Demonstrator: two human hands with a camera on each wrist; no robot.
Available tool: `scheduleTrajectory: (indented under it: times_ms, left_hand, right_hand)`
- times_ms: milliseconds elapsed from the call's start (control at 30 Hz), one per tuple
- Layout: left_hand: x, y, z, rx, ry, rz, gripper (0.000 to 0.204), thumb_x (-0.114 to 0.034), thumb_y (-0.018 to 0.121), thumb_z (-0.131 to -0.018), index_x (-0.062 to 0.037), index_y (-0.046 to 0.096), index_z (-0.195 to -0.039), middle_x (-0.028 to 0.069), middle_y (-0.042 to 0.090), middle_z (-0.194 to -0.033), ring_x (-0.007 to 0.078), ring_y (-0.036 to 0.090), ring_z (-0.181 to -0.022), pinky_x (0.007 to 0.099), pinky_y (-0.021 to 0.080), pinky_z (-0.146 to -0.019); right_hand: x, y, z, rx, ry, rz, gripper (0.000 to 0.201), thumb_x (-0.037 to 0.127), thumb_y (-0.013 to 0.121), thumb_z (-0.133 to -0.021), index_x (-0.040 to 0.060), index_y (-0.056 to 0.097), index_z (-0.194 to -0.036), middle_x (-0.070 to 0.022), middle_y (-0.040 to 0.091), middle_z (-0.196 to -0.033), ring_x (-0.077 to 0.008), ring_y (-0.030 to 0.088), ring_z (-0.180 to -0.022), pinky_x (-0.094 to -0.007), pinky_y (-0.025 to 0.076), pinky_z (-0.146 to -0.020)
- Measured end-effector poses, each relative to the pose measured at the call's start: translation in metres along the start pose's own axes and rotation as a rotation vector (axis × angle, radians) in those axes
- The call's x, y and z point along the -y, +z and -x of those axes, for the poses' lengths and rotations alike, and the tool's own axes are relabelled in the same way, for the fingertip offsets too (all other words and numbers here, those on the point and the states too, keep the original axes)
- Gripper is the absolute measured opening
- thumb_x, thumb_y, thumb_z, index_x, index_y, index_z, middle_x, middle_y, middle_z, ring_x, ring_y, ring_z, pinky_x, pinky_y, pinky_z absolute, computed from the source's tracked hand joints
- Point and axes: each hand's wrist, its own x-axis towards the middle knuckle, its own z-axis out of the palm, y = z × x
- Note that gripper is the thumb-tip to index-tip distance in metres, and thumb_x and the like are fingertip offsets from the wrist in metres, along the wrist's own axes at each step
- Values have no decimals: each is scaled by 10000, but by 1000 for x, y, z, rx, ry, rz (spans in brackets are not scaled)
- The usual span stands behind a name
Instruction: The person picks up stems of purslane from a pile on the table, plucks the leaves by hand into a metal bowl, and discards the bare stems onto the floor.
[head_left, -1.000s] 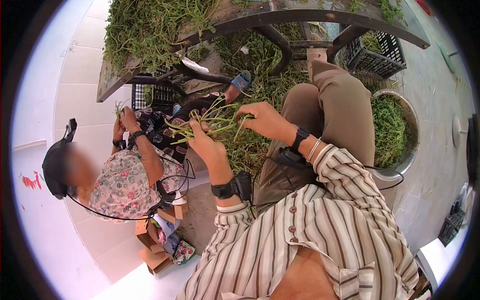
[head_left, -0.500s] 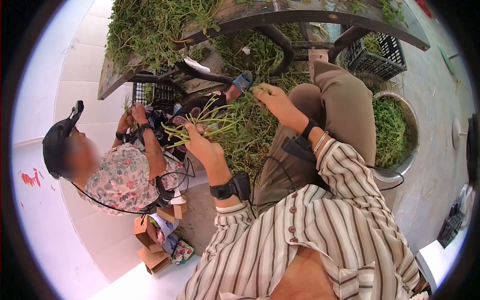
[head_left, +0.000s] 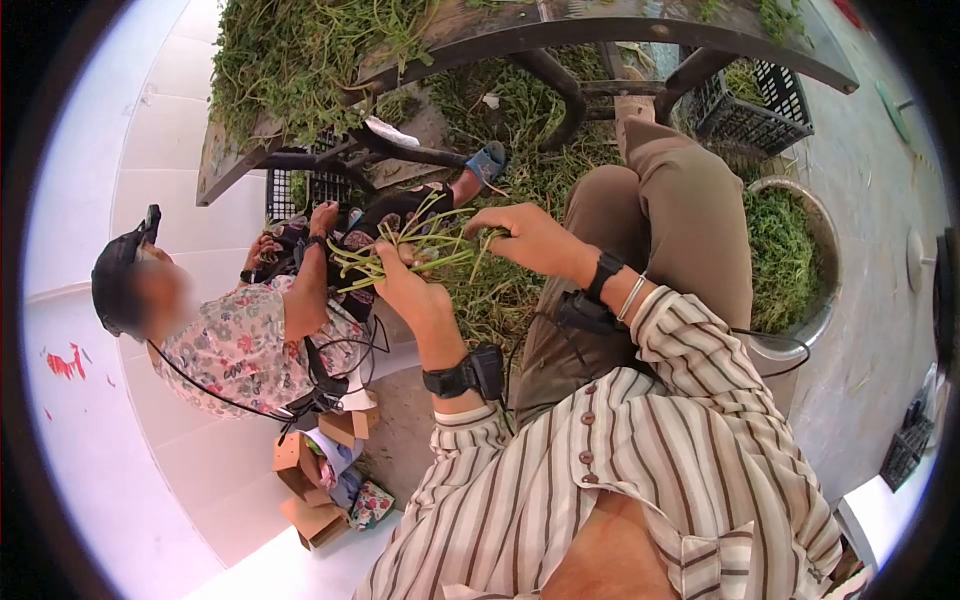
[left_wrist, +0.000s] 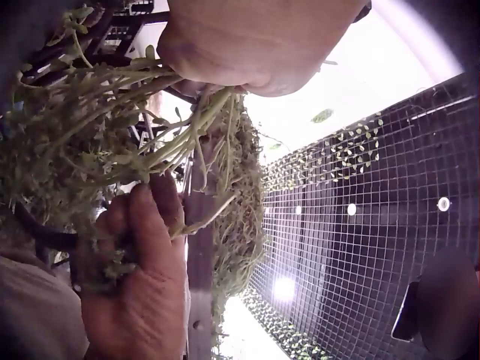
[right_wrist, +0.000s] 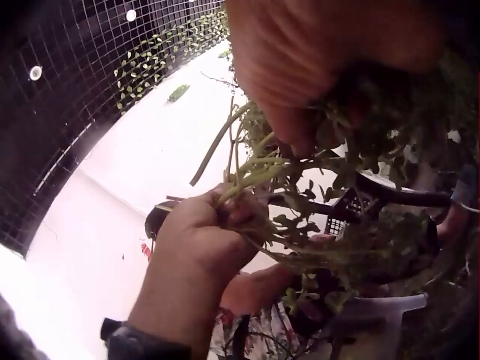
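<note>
My left hand (head_left: 412,292) grips a bunch of green leafy stems (head_left: 430,262) near their cut ends, which fan out past the thumb. At the other side of the bunch is my right hand (head_left: 530,240), its fingers curled and pinching some of the stems. In the left wrist view the right thumb and fingertips (left_wrist: 142,206) meet at the stalks, with a few small leaves lying against the palm. The right wrist view shows the leafy part of the bunch (right_wrist: 300,225) spreading under the right hand (right_wrist: 322,60).
A heap of greens (head_left: 310,80) covers the table (head_left: 600,28) ahead. More greens lie on the floor (head_left: 520,190). A metal basin (head_left: 828,260) of greens stands right of my knees, a black crate (head_left: 755,115) beyond. Another person (head_left: 255,340) sits close on the left.
My right hand swung away to the right over the floor pile with greens, then returned to the bunch. My left hand stayed nearly still. The other person's hands moved apart.
</note>
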Motion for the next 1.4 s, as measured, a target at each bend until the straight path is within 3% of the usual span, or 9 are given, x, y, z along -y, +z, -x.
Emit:
scheduleTrajectory:
  times_ms: [267, 467, 633, 733, 833, 967, 1033, 1233, 1400]
  left_hand:
    - [11, 8, 18, 32, 27, -22, 150, -198, 479, -904, -80, 459, -815, -18, 433, -616, 69, 388, -504, 219, 303, -429]
    - [10, 12, 20, -54, 44, -41, 179, -215, 491, -900, -70, 444, -806, -9, 438, -623, 80, 388, -511, 236, 303, -438]
    - [-5, 5, 9, -3, 70, -28, 167, -202, 498, -897, -75, 442, -804, -12, 430, -613, 80, 396, -505, 239, 318, -435]
    - [-1, 5, -1, -6, 56, 26, 154, -189, 496, -896, -80, 443, -803, -15, 432, -610, 71, 397, -498, 225, 306, -424]
    - [-4, 4, -9, 25, 26, 4, 137, -185, 500, -894, -81, 447, -822, -18, 435, -612, 68, 397, -492, 218, 295, -411]
    - [-5, 6, -18, 18, 11, 33, 126, -184, 501, -894, -87, 450, -832, -21, 435, -611, 66, 393, -485, 214, 291, -401]
    - [-6, 6, -24, 20, 10, 37, 123, -184, 501, -894, -90, 451, -831, -22, 434, -611, 65, 389, -483, 212, 288, -399]
    - [-8, 4, -41, 6, 3, 36, 109, -174, 489, -899, -95, 459, -828, -28, 429, -603, 60, 382, -478, 207, 285, -395]
    - [-7, 2, -50, -4, -20, 20, 126, -191, 498, -899, -96, 461, -825, -30, 427, -597, 62, 382, -475, 204, 283, -397]
  right_hand:
    - [-9, -2, 9, -156, 29, 217, 208, 88, 543, -742, -24, 534, -917, -158, 537, -723, -219, 524, -668, -339, 419, -636]
    - [-33, -27, 4, -386, 361, -138, 187, 134, 492, -812, 5, 546, -936, -17, 477, -686, -96, 413, -599, -290, 363, -548]
    - [-6, -37, -2, -362, 437, -619, 217, 187, 489, -852, 28, 548, -988, 10, 485, -737, -78, 420, -623, -248, 353, -550]
    - [-5, -32, -5, -225, 398, -569, 228, 180, 507, -844, 33, 551, -1013, 0, 494, -737, -82, 433, -622, -249, 372, -579]
    - [-7, -19, -13, -150, 162, -224, 231, 127, 531, -805, 26, 566, -1009, -36, 553, -781, -111, 493, -672, -271, 412, -623]
    - [-17, -4, -18, -53, 88, 68, 265, 45, 537, -716, 0, 582, -973, -132, 613, -910, -235, 581, -833, -325, 444, -737]
    - [-23, 2, -22, -80, -103, 266, 261, 51, 552, -719, 15, 587, -975, -157, 598, -904, -315, 568, -841, -369, 446, -742]
    - [-24, 6, -35, 8, -69, 330, 215, 93, 562, -725, 0, 583, -918, -170, 571, -813, -353, 548, -820, -440, 429, -732]
    - [-26, 9, -43, -40, -47, 418, 214, 108, 555, -726, 2, 580, -910, -171, 554, -773, -324, 546, -744, -413, 432, -680]
